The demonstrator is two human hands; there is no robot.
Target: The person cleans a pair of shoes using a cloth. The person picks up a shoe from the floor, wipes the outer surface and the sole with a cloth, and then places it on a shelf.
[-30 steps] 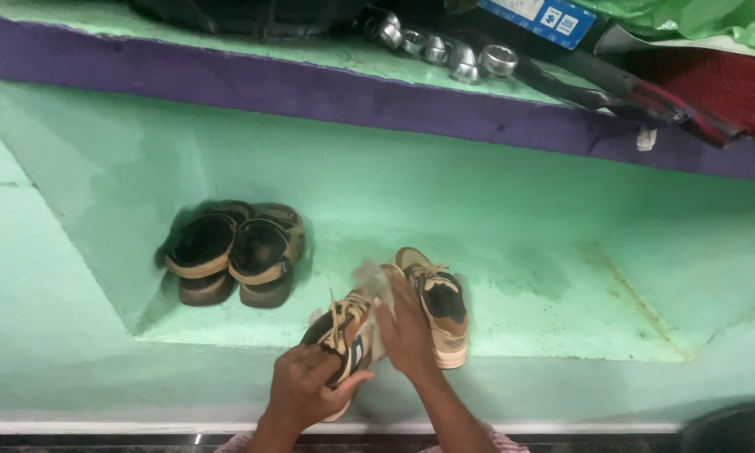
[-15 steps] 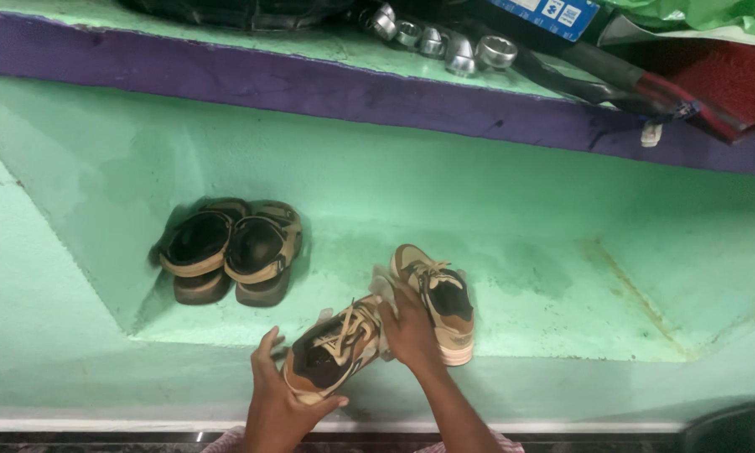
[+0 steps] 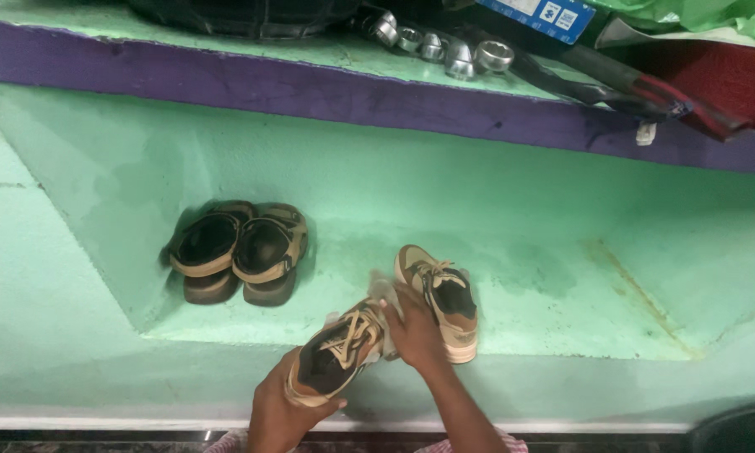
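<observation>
My left hand [image 3: 278, 413] grips the heel end of a tan and black sneaker [image 3: 337, 355] with yellow laces, holding it tilted over the front lip of a green recess. My right hand [image 3: 416, 332] presses a small pale cloth [image 3: 381, 295] against the sneaker's toe and side. The matching second sneaker [image 3: 442, 300] stands on the recess floor just right of my right hand, toe pointing away from me.
A pair of brown and black sandals [image 3: 236, 249] stands at the left of the green recess [image 3: 562, 285]. Above runs a purple-edged shelf [image 3: 310, 88] with several metal sockets [image 3: 444, 50], a blue box [image 3: 545, 15], dark tools and a red item.
The held sneaker has turned from upright to lying tilted with its opening towards me. My left hand shifted under its heel. My right hand stayed at the toe with the cloth.
</observation>
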